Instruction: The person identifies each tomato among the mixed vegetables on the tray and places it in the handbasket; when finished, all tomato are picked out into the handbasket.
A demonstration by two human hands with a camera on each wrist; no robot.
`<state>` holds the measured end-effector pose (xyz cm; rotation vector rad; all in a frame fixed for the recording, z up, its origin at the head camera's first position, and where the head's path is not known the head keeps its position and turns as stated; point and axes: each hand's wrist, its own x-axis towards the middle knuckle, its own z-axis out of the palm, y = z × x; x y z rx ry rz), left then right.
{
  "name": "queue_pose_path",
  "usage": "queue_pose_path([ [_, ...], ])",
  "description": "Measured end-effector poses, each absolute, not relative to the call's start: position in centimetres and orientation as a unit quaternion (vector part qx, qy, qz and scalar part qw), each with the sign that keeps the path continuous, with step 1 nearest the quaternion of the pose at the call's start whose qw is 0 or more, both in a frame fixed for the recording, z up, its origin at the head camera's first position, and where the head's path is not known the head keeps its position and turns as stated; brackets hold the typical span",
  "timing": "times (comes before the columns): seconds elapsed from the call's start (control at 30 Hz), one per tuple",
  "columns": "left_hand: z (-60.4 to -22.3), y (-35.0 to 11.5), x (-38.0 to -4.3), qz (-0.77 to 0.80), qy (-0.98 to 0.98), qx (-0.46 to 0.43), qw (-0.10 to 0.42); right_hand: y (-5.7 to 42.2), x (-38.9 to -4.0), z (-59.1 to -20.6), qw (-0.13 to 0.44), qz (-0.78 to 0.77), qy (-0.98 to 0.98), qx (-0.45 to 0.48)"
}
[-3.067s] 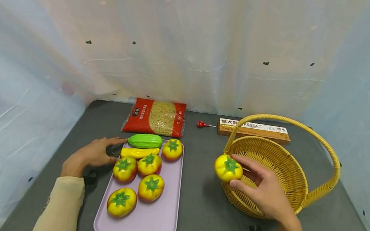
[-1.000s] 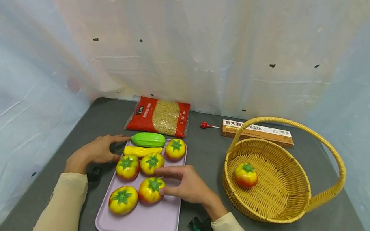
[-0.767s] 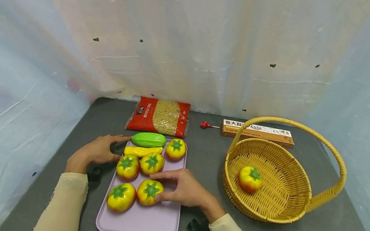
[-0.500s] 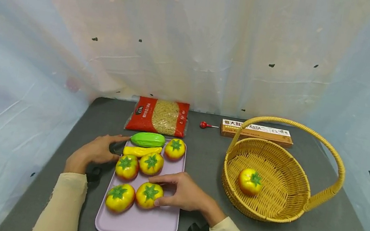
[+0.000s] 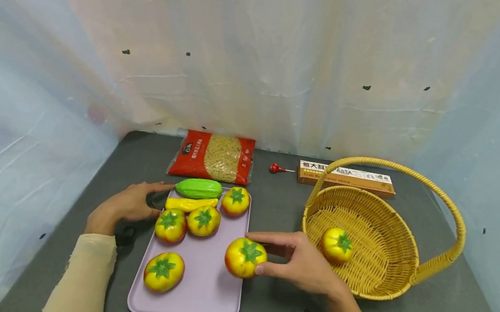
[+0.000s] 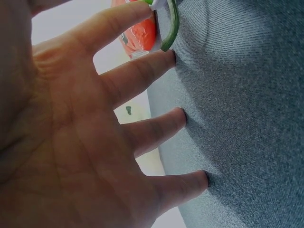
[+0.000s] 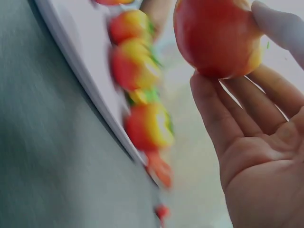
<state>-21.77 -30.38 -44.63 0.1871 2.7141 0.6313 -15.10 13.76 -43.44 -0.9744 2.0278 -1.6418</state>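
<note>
My right hand (image 5: pixel 308 266) pinches a yellow-and-red toy tomato (image 5: pixel 245 258) with a green star-shaped top, raised over the right edge of the lilac tray (image 5: pixel 206 303). In the right wrist view, fingertips and thumb are around the red underside of this tomato (image 7: pixel 216 38). Several similar tomatoes (image 5: pixel 163 272) lie on the tray, with a long yellow vegetable (image 5: pixel 191 204) and a ridged green one (image 5: pixel 198 189) at its far end. At the tray's left edge is my left hand (image 5: pixel 128 205); its fingers are spread and fairly straight in the left wrist view, tips on the table.
A yellow wicker basket (image 5: pixel 370 209) with a tall handle stands on the right, one tomato (image 5: pixel 337 245) inside. Along the back lie a red pasta bag (image 5: pixel 222 158), a red lollipop (image 5: pixel 274 168) and a pasta box (image 5: pixel 348 180). Plastic sheeting surrounds the grey table.
My right hand first released a tomato into the basket, returned to the tray, took another and lifted it rightward. The tomato in the basket rolled slightly. My left hand stayed put.
</note>
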Motion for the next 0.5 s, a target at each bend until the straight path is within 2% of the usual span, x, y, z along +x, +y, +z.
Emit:
queue_pose_path([
  [0.3, -44.5, -30.3, -21.7, 0.225, 0.956, 0.057, 0.178, 22.6, -13.6, -42.4, 0.091, -0.600, 0.742, -0.285],
  [0.5, -44.6, -30.3, -21.7, 0.225, 0.956, 0.054, 0.178, 26.5, -13.1, -42.7, 0.047, -0.585, 0.774, -0.236],
])
